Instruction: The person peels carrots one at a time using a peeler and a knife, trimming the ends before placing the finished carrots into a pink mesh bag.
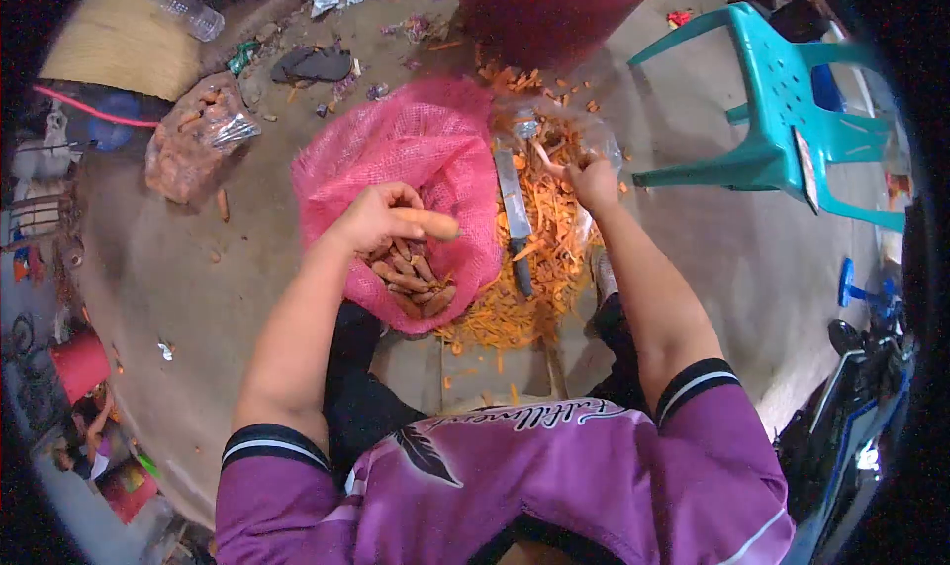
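Note:
My left hand (374, 217) is closed round a smooth orange carrot (427, 223), above the mouth of a pink mesh sack (332, 154). Down in the sack lie several brownish unpeeled carrots (404, 280). To the right, my right hand (594, 181) grips a slim pale tool (546, 157) whose kind I cannot make out. Beneath that hand spreads a heap of orange peels (559, 234), partly on clear plastic. A large knife (515, 204) with a black handle lies on the peels, between the sack and my right hand.
A teal plastic chair (762, 120) stands at the right, near a dark red container (554, 11) at the top. At the left sits a clear bag of carrots (196, 140). A dark sandal (312, 65) and litter lie on the floor. A motorcycle (851, 397) is at the lower right.

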A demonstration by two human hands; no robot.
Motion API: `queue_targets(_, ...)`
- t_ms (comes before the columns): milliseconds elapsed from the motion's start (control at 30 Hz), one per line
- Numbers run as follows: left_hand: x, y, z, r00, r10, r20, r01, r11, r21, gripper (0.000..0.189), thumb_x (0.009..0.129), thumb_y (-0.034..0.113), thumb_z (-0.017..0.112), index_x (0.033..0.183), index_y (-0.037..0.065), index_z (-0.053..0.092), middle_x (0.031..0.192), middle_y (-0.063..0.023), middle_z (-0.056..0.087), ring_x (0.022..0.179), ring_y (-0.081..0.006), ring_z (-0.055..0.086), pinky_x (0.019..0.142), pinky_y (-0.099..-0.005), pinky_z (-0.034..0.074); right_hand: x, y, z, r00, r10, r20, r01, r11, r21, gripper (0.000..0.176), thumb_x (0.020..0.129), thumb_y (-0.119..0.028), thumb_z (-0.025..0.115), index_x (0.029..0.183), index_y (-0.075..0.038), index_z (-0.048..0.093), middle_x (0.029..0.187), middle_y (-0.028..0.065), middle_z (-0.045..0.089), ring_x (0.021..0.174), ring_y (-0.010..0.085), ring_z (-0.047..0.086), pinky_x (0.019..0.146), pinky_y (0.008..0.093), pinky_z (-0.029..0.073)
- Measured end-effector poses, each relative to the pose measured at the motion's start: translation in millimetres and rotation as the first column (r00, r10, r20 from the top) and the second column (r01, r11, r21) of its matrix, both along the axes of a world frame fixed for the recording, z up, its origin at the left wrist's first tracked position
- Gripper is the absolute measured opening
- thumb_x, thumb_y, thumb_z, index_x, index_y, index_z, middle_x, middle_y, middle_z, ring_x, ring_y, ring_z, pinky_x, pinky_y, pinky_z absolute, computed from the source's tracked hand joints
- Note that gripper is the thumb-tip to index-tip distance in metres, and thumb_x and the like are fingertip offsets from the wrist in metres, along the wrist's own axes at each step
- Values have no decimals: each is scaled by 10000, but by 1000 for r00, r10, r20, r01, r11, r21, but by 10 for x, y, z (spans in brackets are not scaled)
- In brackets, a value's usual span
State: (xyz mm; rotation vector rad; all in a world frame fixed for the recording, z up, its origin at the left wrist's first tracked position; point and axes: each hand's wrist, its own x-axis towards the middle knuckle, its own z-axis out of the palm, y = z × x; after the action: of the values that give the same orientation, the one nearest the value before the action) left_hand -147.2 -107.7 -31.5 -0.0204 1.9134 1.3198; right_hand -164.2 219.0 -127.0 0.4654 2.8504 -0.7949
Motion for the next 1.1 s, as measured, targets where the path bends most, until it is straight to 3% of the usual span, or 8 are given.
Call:
queue_targets(233, 395, 93, 890, 981, 196, 5, -166, 820, 548, 338, 647, -44, 636, 943, 29, 489, 834, -71, 571, 717, -143, 584, 614, -261, 496, 449, 98, 785, 998, 22, -65, -38, 967, -253, 249, 770, -205, 536, 859, 27, 544, 629, 125, 579, 435, 151, 505, 399, 274, 381)
queue_targets(267, 483, 151, 955, 968, 251, -6, -190, 745, 639, 340, 657, -28, 635, 957, 34, 486, 851, -70, 566, 745, -147, 579, 642, -271, 493, 568, 68, 950, 997, -15, -77, -11, 944, -331, 244, 771, -198, 539, 869, 25, 539, 626, 103, 579, 400, 120, 475, 368, 249, 352)
queue_targets(300, 567, 215, 1008, 952, 306, -8, -206, 660, 723, 343, 667, -13, 635, 971, 38, 484, 868, -70, 561, 774, -152, 575, 671, -280, 489, 752, -130, 1641, 989, -97, 111, 142, 829, -541, 277, 709, -189, 642, 868, 26, 571, 699, 111, 600, 647, 162, 583, 558, 293, 447)
queue_targets(433, 833, 555, 1013, 713, 451, 538, -654, 149, 742, 288, 746, 128, 575, 1008, 49, 483, 900, -53, 546, 798, -176, 556, 699, -318, 469, 1051, -56, 1913, 992, -118, -43, 46, 662, -748, 219, 731, -200, 630, 855, -32, 564, 682, 22, 565, 585, 108, 525, 527, 233, 423)
queue_targets(533, 834, 699, 823, 649, 275, 709, -758, 166, 630, 265, 789, 195, 502, 1006, 43, 484, 849, -57, 542, 727, -177, 543, 622, -301, 463, 1078, -157, 2003, 883, -470, -11, 89, 191, -977, 215, 768, -221, 592, 879, -47, 532, 729, 22, 546, 636, 98, 514, 543, 226, 415)
queue_targets(667, 850, 976, 568, 553, 271, 788, -830, 259, 494, 275, 810, 275, 437, 949, 44, 492, 738, -53, 518, 645, -167, 515, 531, -297, 440, 953, -323, 1997, 800, -595, 69, 123, 50, -991, 232, 801, -267, 562, 899, -67, 494, 670, 24, 502, 604, 122, 498, 531, 246, 423)
queue_targets(967, 977, 1458, 676, 528, 240, 815, -838, 306, 452, 245, 827, 285, 454, 908, 78, 556, 801, -58, 587, 711, -202, 564, 631, -345, 473, 903, -716, 1875, 925, -379, -8, 100, 265, -959, 154, 726, -145, 620, 794, -50, 520, 681, -14, 511, 579, 59, 444, 504, 206, 362)
queue_targets(1100, 1000, 1363, 532, 605, 200, 771, -752, 463, 469, 285, 839, 319, 444, 955, 73, 529, 776, -52, 556, 665, -181, 539, 598, -316, 452, 716, -662, 1769, 899, -438, -3, 208, 433, -877, 146, 717, -139, 623, 770, -52, 520, 656, -6, 511, 560, 77, 441, 501, 221, 367)
